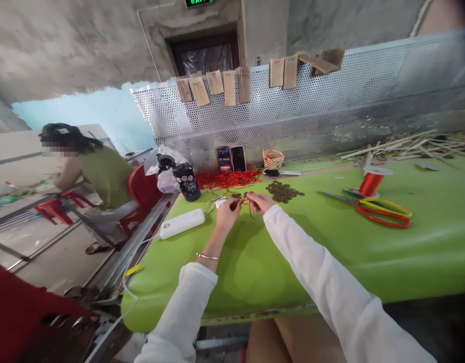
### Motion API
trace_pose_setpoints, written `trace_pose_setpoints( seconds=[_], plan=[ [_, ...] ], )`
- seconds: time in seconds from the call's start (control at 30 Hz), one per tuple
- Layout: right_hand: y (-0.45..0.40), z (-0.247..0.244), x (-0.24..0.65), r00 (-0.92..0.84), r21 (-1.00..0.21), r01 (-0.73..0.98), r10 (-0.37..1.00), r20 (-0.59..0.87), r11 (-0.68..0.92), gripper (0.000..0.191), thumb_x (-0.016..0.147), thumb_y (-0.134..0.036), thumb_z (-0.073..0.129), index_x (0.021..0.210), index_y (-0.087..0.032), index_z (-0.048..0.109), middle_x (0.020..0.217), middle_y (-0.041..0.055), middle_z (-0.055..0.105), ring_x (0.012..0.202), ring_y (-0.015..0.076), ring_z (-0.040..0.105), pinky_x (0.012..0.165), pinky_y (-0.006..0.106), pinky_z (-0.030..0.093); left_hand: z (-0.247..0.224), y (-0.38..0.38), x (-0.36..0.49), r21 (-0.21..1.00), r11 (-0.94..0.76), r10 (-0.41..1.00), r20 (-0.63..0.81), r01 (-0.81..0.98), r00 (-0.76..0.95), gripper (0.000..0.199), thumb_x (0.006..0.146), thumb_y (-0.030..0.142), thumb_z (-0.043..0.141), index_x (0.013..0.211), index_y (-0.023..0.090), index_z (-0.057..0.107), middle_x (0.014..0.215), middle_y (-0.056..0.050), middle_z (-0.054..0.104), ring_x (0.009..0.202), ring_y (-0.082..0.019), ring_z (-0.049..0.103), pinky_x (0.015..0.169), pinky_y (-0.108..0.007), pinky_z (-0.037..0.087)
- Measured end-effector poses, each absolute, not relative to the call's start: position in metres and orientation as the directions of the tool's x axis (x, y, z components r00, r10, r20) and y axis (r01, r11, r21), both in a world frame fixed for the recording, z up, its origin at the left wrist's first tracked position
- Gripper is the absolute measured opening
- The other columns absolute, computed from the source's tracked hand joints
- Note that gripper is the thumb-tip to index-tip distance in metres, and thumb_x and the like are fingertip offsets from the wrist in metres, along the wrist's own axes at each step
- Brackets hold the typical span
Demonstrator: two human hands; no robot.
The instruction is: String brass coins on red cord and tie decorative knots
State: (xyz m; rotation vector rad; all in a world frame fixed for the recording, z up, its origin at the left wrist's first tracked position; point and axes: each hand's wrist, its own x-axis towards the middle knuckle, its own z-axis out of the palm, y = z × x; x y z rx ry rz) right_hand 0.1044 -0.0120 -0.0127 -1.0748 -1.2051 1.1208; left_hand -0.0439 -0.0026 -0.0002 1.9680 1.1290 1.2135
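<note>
Between my two hands, above the green table [240, 272], runs a red cord [251, 209] with one end hanging down. My left hand [229, 212] pinches the cord, and a small dark round piece shows at its fingers. My right hand [260, 202] pinches the same cord from the other side. Just beyond the hands lies a pile of dark coin-like pieces [282, 192], with a few more right behind my fingertips. Behind those, a heap of cut red cords [230, 178] spreads along the back of the table. Any knot is too small to make out.
Scissors [368, 205] with red and yellow handles lie right, beside a spool of red thread [371, 182]. A white power strip [182, 223] and dark tumbler [186, 182] are left. A small basket [273, 159], brush [281, 173] and phones [239, 158] line the back. A person [104, 171] sits left.
</note>
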Motion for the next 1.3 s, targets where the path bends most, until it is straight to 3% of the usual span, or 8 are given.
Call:
trace_pose_setpoints(
  seconds=[0.13, 0.33, 0.5, 0.73, 0.87, 1.0, 1.3],
  plan=[
    [-0.015, -0.007, 0.105, 0.044, -0.988, -0.124, 0.995, 0.087, 0.092, 0.026, 0.090, -0.034, 0.049, 0.078, -0.011, 0.055, 0.056, -0.0070, 0.046, 0.040, 0.0028, 0.039, 0.039, 0.016, 0.035, 0.001, -0.006, -0.042, 0.768, -0.514, 0.858, 0.455, 0.382, 0.239, 0.012, 0.071, 0.029, 0.062, 0.069, 0.018, 0.067, 0.056, 0.000, 0.057, 0.051, -0.012, 0.044, 0.053, -0.023, 0.030],
    [-0.021, 0.002, 0.106, 0.093, -0.977, -0.183, 0.991, 0.097, 0.113, 0.027, 0.088, -0.034, 0.053, 0.074, -0.012, 0.056, 0.050, -0.0085, 0.044, 0.038, 0.0025, 0.036, 0.038, 0.015, 0.032, 0.000, -0.008, -0.038, 0.764, -0.545, 0.836, 0.461, 0.345, 0.299, 0.014, 0.067, 0.031, 0.064, 0.070, 0.018, 0.067, 0.064, -0.002, 0.062, 0.053, -0.012, 0.045, 0.054, -0.023, 0.032],
    [-0.025, 0.006, 0.105, 0.099, -0.977, -0.185, 0.991, 0.093, 0.111, 0.023, 0.086, -0.030, 0.056, 0.073, -0.011, 0.057, 0.051, -0.0075, 0.047, 0.041, 0.0035, 0.043, 0.043, 0.017, 0.038, -0.003, -0.006, -0.037, 0.787, -0.539, 0.832, 0.442, 0.302, 0.335, 0.012, 0.066, 0.029, 0.064, 0.068, 0.017, 0.067, 0.061, 0.000, 0.062, 0.048, -0.010, 0.040, 0.050, -0.023, 0.030],
    [-0.015, -0.005, 0.109, 0.186, -0.994, -0.035, 0.978, 0.091, 0.099, 0.025, 0.090, -0.034, 0.050, 0.080, -0.012, 0.057, 0.070, -0.0017, 0.057, 0.058, 0.0076, 0.055, 0.055, 0.023, 0.049, -0.005, 0.001, -0.036, 0.849, -0.491, 0.854, 0.425, 0.195, 0.300, 0.012, 0.066, 0.029, 0.063, 0.067, 0.017, 0.063, 0.066, -0.001, 0.062, 0.061, -0.012, 0.054, 0.060, -0.023, 0.041],
    [-0.015, -0.008, 0.113, 0.201, -0.973, 0.149, 0.958, 0.204, 0.176, 0.017, 0.086, -0.028, 0.056, 0.081, -0.012, 0.058, 0.072, -0.0011, 0.058, 0.060, 0.0081, 0.054, 0.058, 0.024, 0.048, -0.007, 0.003, -0.035, 0.892, -0.437, 0.865, 0.381, 0.116, 0.326, 0.016, 0.070, 0.032, 0.060, 0.070, 0.016, 0.060, 0.062, 0.000, 0.061, 0.058, -0.011, 0.056, 0.059, -0.023, 0.044],
    [-0.021, -0.003, 0.111, 0.141, -0.888, 0.313, 0.908, 0.394, 0.336, 0.004, 0.072, -0.017, 0.065, 0.075, -0.016, 0.064, 0.070, -0.0009, 0.060, 0.060, 0.0094, 0.051, 0.061, 0.024, 0.044, -0.006, 0.001, -0.035, 0.915, -0.394, 0.871, 0.343, 0.083, 0.352, 0.016, 0.072, 0.031, 0.059, 0.070, 0.016, 0.058, 0.051, 0.003, 0.055, 0.046, -0.008, 0.049, 0.048, -0.020, 0.039],
    [-0.035, 0.008, 0.110, 0.204, -0.759, 0.484, 0.787, 0.582, 0.436, 0.005, 0.065, -0.021, 0.058, 0.066, -0.017, 0.061, 0.060, -0.0011, 0.049, 0.055, 0.0111, 0.041, 0.055, 0.024, 0.036, -0.008, 0.005, -0.033, 0.925, -0.373, 0.876, 0.324, 0.078, 0.357, 0.020, 0.084, 0.027, 0.057, 0.072, 0.012, 0.054, 0.053, 0.007, 0.046, 0.044, -0.005, 0.041, 0.045, -0.019, 0.037]
  ],
)
